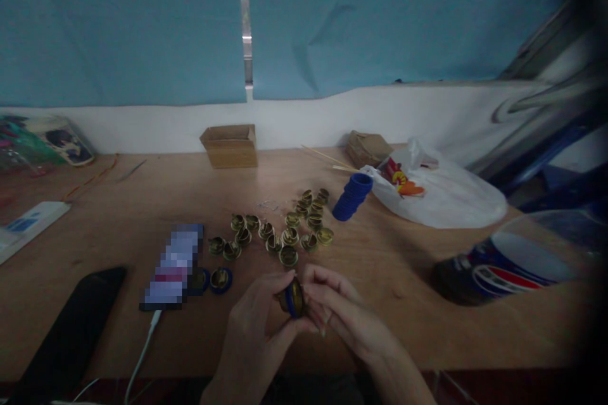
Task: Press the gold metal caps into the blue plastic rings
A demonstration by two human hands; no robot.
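Note:
My left hand (254,329) and my right hand (339,310) meet near the table's front edge, both pinched on one small blue ring with a gold insert (292,297). Just beyond my fingers lie several loose gold pieces (280,237) scattered across the wooden table (142,196). Another blue ring with gold inside (221,280) rests to the left of my hands. A leaning stack of blue rings (352,196) stands behind the gold pieces.
A phone with a white cable (175,266) and a dark phone (71,329) lie at front left. A cardboard box (231,145) stands at the back; a white plastic bag (441,199) and a Pepsi bottle on its side (503,266) are to the right.

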